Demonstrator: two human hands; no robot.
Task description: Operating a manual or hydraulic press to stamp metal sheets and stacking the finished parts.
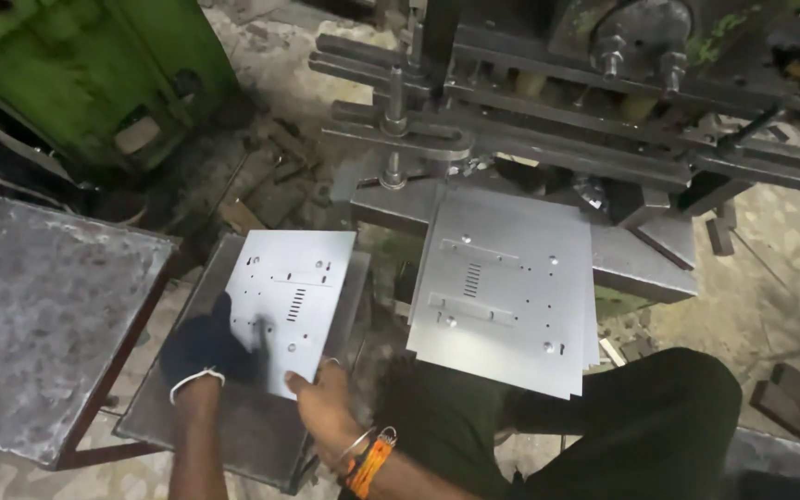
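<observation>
Gloved left hand (206,352) pressing flat, open, on punched sheet (291,306); bare right hand (326,407) pinching its near edge. Sheet stack (511,296) beside, press (548,102) behind. Tabletop (243,435) mostly covered.

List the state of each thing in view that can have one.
Left hand: gloved, pressing on the small punched sheet.
Right hand: bare, gripping that sheet's near edge.
Small punched sheet: flat on a stand.
Sheet stack: lying at the press, tilted.
Grey side table: bare.
</observation>
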